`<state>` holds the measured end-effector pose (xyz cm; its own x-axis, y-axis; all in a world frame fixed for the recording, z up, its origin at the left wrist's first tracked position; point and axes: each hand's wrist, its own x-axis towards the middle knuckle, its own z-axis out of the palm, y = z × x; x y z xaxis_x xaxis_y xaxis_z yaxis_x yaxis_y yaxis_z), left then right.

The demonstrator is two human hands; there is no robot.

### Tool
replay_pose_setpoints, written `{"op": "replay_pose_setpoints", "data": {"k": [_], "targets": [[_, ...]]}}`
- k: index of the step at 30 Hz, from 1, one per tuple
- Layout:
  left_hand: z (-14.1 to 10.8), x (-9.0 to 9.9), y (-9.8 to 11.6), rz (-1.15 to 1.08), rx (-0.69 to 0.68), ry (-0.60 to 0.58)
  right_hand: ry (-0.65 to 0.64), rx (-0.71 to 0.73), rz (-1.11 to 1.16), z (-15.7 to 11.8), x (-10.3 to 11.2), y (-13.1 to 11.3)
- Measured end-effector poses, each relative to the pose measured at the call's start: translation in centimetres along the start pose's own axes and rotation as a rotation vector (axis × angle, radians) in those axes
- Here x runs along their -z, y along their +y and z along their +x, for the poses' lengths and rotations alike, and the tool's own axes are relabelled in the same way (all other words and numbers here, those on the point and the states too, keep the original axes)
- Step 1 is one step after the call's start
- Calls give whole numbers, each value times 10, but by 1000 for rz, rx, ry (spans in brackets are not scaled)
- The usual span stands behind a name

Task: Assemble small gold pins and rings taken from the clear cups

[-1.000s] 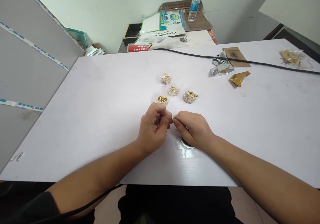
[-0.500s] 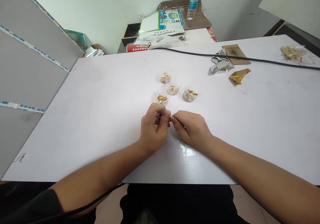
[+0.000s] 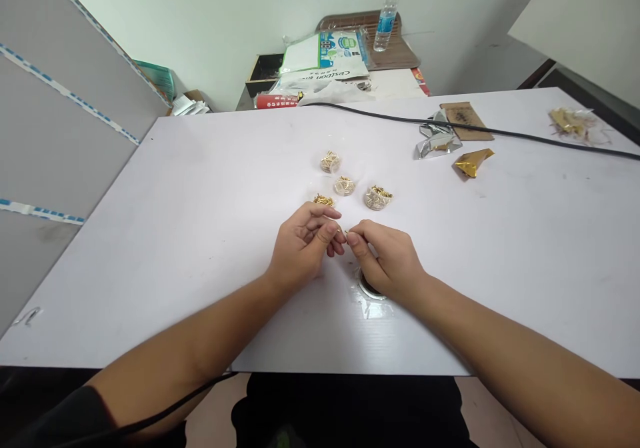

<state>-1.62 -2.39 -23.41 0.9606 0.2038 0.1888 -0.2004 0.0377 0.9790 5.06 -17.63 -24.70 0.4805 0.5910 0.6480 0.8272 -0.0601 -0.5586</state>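
In the head view my left hand (image 3: pixel 303 245) pinches a tiny gold-coloured metal piece (image 3: pixel 339 231) between thumb and a finger, while its index finger is raised. Close beside it, my right hand (image 3: pixel 390 255) has thumb and index finger pressed on another small gold-coloured piece (image 3: pixel 347 232). The fingertips of the two hands are slightly apart. Just beyond them stand several small clear cups of gold-coloured metal pieces, among them a right-hand cup (image 3: pixel 379 199) and a back cup (image 3: pixel 330 162). My left hand partly covers the nearest cup (image 3: pixel 323 200).
A round dark object with a silver rim (image 3: pixel 369 291) lies partly under my right hand. A black cable (image 3: pixel 395 116) crosses the white table's back. Silver packets (image 3: pixel 437 145), a gold packet (image 3: pixel 473 163) and brown cardboard (image 3: pixel 465 120) lie back right. A water bottle (image 3: pixel 385 25) stands behind the table.
My left fingers have spread, the index lifting, and the fingertips of both hands have parted slightly. More of the round object beneath my right hand shows. The view has shifted a little.
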Motion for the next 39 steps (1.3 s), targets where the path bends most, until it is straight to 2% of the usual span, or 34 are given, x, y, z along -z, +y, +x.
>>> {"op": "replay_pose_setpoints", "data": {"k": [4, 7, 18, 26, 33, 39], "targets": [[2, 2, 2, -101, 120, -6, 11, 5, 49, 0, 2, 1], [3, 3, 1, -132, 151, -28, 11, 25, 54, 0, 3, 1], [0, 1, 3, 40, 78, -63, -32, 71, 75, 1, 2, 1], [1, 2, 2, 40, 71, -76, -24, 76, 89, 1, 3, 2], [3, 6, 2, 17, 90, -136, -25, 72, 83, 1, 7, 3], [4, 11, 3, 89, 40, -173, -17, 58, 96, 0, 6, 5]]}}
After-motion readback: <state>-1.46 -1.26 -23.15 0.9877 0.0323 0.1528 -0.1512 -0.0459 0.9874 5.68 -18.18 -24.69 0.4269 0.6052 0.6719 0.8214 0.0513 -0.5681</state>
